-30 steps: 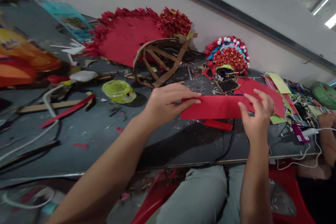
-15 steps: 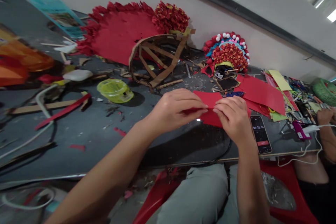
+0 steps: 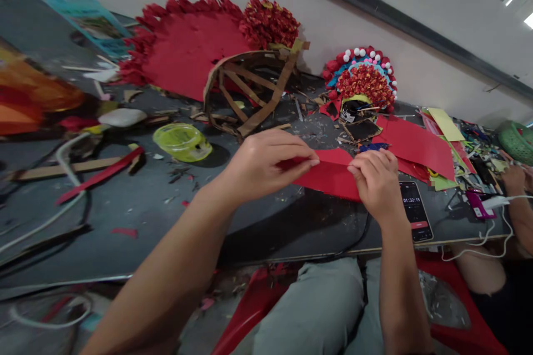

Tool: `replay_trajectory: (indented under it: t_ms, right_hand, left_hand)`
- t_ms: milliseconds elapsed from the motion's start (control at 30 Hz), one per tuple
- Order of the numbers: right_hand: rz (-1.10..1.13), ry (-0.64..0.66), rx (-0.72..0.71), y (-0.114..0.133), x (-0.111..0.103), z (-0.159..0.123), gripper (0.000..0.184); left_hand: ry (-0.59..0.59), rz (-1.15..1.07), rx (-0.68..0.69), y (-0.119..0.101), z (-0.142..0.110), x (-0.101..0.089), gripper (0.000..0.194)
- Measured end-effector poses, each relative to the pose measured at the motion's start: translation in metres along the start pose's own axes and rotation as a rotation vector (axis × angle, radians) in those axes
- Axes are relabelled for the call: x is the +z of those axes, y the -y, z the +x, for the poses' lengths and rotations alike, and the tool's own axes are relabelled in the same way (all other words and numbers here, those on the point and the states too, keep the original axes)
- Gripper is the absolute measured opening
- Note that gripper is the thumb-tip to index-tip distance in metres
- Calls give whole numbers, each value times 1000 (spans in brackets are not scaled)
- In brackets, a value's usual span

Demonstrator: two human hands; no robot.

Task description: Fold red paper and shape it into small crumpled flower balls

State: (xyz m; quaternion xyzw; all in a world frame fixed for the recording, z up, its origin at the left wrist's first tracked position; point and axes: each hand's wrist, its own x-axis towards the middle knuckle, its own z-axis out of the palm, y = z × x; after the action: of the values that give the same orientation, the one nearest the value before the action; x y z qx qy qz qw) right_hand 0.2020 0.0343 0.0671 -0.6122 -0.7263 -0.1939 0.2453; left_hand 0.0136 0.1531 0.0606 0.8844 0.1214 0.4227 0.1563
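Note:
Between my two hands I hold a sheet of red paper [image 3: 331, 175] a little above the table, with a crease running across it. My left hand [image 3: 272, 163] pinches the sheet near its left side between thumb and fingers. At the other side my right hand [image 3: 375, 183] grips it, fingers curled over the edge. A phone [image 3: 416, 211] with a running timer lies just right of my right wrist. Behind the sheet, a dark blue tool [image 3: 372, 147] is partly hidden.
A brown cardboard frame [image 3: 250, 91] and a red ruffled fan shape [image 3: 187, 50] stand at the back. A yellow-green plastic tub [image 3: 182, 142] sits left of my hands. More red paper [image 3: 420, 147] lies right. A co-worker's hand [image 3: 516, 180] rests at the right edge. Scraps litter the grey table [image 3: 166, 244].
My hands have drawn apart along the red paper, the left moving left and the right slightly right. More of the sheet shows between them.

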Motion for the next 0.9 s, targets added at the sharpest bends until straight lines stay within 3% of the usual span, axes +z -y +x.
replay_trajectory:
  t_ms: [267,400,600,733,900]
  right_hand:
    - [-24,-89,115,-34,-9,-14,20]
    - [27,-157,166,-42,-11,-20,19]
    - [130,-276,189,-34,-4,-18,21]
    - [153,-214,97,-27,-3,-14,19]
    - [107,15,28,-16,-9,-11,17]
  left_hand:
    - [-119,58,-131,10,-3,-10,15]
    - [-95,136,-50,14,-2,-11,18]
    - [-81,361,37,8,-1,-4,15]
    - [-4,319,138,-2,-2,11,17]
    - [142,240,103,-8,-6,25,30]
